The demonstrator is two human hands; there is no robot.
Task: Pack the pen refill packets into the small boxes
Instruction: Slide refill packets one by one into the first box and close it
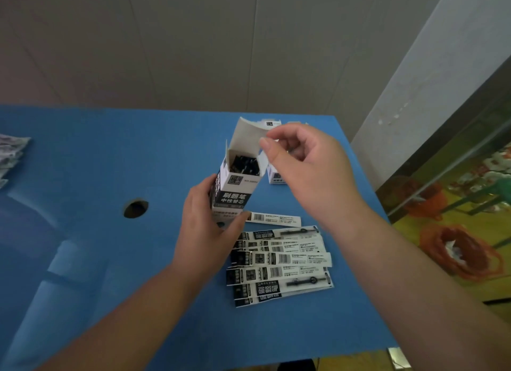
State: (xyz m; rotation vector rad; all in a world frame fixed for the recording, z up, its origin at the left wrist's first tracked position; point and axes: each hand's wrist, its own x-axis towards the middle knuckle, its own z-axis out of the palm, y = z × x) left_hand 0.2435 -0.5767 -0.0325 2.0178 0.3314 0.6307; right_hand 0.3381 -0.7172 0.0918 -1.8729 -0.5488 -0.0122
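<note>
Left fingers (221,227) gripping upright open box (235,193), right fingers (272,149) pinching its flap.

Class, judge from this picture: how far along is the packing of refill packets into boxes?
Done: the open box already shows dark refills inside. In hand: the left hand grips that box upright while the right hand pinches its top flap. Left: a fan of packets lies on the blue table; another box stands behind.
</note>
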